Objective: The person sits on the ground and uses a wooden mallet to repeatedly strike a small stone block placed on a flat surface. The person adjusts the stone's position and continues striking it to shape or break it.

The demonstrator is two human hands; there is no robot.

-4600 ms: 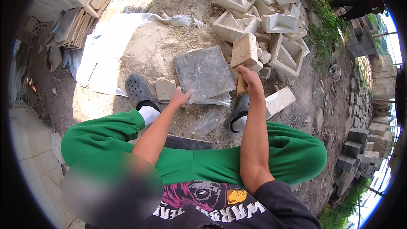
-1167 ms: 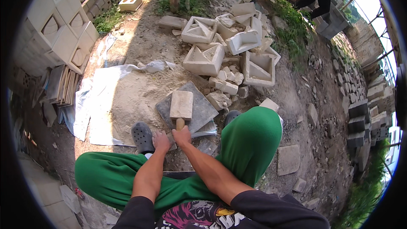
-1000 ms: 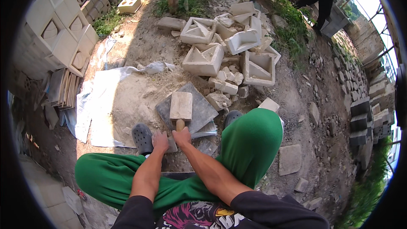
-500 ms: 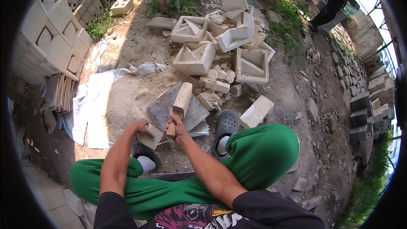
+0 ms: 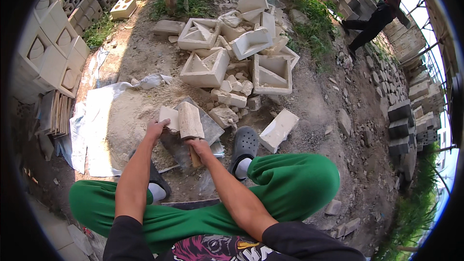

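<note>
My left hand (image 5: 158, 128) is closed on a flat pale block piece (image 5: 167, 117), gripping it by its near left edge. In my right hand (image 5: 199, 149) is the short handle of a wooden mallet (image 5: 191, 122). Its thick, dusty head covers the right side of the block piece; whether the two touch I cannot tell. Both are over a dark grey square slab (image 5: 211, 123) on the ground between my feet. Fingertips of both hands are partly hidden.
Beyond the slab lies a heap of broken pale blocks (image 5: 205, 67). A white sheet (image 5: 99, 116) with dust is at the left, near stacked blocks (image 5: 50, 58). One loose block (image 5: 279, 130) lies by my right clog (image 5: 244, 147). Another person (image 5: 374, 19) walks at the far right.
The block piece has moved forward from beside my left foot onto the slab area. The mallet head has swung down beside it. The other person has come further into view.
</note>
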